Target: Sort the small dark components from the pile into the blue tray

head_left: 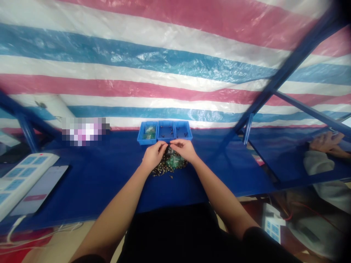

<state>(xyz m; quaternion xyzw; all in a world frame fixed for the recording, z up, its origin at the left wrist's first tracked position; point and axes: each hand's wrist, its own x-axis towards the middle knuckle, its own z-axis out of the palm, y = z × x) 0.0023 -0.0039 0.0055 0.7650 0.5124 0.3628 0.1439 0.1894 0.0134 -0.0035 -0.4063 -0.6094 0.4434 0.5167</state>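
Observation:
My left hand [154,154] and my right hand [184,149] are held close together, fingers pinched, just in front of three blue bins. Whatever is between the fingertips is too small to make out. Under and between the hands lies a pile of small brass-coloured and dark metal parts [163,167], with green clear plastic bags [174,160] on top. The left bin [139,139] contains similar greenish bags. A few small dark parts lie in the middle bin [163,134] and in the right bin [182,130].
A white power strip [30,164] and a phone [41,190] with a cable lie on the blue table [104,182] at left. Blue frame posts [248,129] rise at the sides before a striped sheet [164,62]. Another person's hands [326,141] are at far right.

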